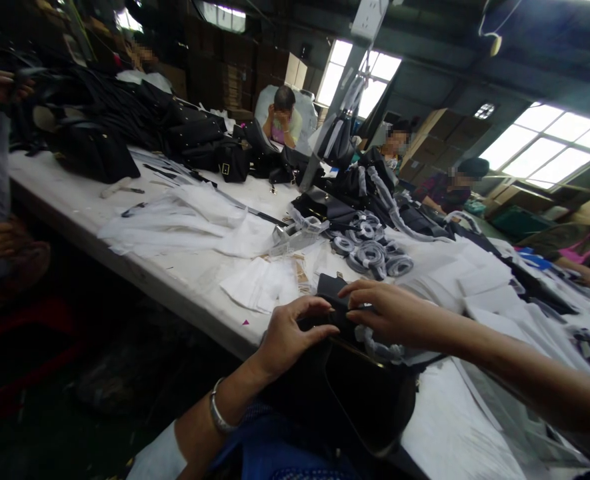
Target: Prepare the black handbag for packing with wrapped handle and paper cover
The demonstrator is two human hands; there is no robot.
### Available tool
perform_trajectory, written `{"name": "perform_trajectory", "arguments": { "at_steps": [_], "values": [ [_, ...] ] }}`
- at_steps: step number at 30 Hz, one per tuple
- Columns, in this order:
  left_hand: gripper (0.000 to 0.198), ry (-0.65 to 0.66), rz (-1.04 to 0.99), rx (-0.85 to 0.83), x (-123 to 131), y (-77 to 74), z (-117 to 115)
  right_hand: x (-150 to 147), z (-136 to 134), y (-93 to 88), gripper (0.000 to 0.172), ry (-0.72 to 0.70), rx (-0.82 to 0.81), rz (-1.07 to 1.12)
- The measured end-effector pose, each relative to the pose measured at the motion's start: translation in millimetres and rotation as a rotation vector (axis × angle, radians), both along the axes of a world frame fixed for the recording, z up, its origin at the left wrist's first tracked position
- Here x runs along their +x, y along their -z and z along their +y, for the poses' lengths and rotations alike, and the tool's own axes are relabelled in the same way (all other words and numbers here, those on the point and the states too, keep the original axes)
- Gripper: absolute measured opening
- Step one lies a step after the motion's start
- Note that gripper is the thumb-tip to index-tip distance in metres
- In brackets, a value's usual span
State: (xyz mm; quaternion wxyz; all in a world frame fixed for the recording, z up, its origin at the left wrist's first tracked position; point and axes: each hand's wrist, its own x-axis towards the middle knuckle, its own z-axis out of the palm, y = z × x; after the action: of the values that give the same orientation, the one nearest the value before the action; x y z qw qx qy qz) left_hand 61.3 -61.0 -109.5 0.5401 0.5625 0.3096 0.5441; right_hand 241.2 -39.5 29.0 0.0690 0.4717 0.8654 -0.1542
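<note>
1. Black bag (369, 400) located just below the grip, close against the wearer's body, beside the table (189, 270).
2. Grip: top edge apparently pinched narrowly by left thumb and fingertips (left hand (295, 330)). Right hand (385, 307) curled at the same edge; fingertips partly hidden, so a pinch there cannot be told.
3. Risk, judged: bag could be tipped or dropped if the left pinch were loosened, little support being visible below.
4. Risk, judged: film-wrapped strap (382, 350), just right of the grip, could be snagged under the right forearm.
5. Appearance: dark, smooth, faintly glossy; thin gold-toned line seen along the edge below the grip.
</note>
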Motion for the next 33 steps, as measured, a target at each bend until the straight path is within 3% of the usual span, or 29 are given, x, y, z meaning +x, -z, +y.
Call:
{"name": "perform_trajectory", "arguments": {
  "at_steps": [7, 10, 16, 23, 26, 30, 33],
  "values": [
    [0.026, -0.094, 0.067, 0.032, -4.1, -4.2, -4.1, -8.1, -0.5, 6.1, 0.021, 0.016, -0.018, 0.060],
    [0.029, -0.204, 0.218, 0.079, -10.6, -12.0, -5.0, -5.9, -6.6, 2.7, 0.034, 0.058, 0.040, -0.019],
    [0.038, 0.033, 0.103, -0.172, -11.5, -23.5, -4.6, -15.1, -15.2, -3.6, 0.039, -0.004, 0.117, -0.061],
    [0.046, 0.109, -0.238, -0.346, -8.6, -23.2, -7.0, -18.2, -8.2, -17.2, 0.033, -0.126, 0.301, -0.225],
    [0.047, 0.128, -0.291, -0.415, -12.1, -23.3, -6.3, -16.8, -5.4, -25.6, 0.021, -0.147, 0.304, -0.276],
    [0.049, 0.068, -0.183, -0.383, -33.4, -14.5, -0.1, -12.5, -5.2, -33.5, 0.020, -0.128, 0.282, -0.321],
    [0.047, -0.076, -0.034, -0.333, -64.8, 8.7, 6.3, -5.1, -3.8, -34.6, 0.022, -0.098, 0.255, -0.335]
  ]
}}
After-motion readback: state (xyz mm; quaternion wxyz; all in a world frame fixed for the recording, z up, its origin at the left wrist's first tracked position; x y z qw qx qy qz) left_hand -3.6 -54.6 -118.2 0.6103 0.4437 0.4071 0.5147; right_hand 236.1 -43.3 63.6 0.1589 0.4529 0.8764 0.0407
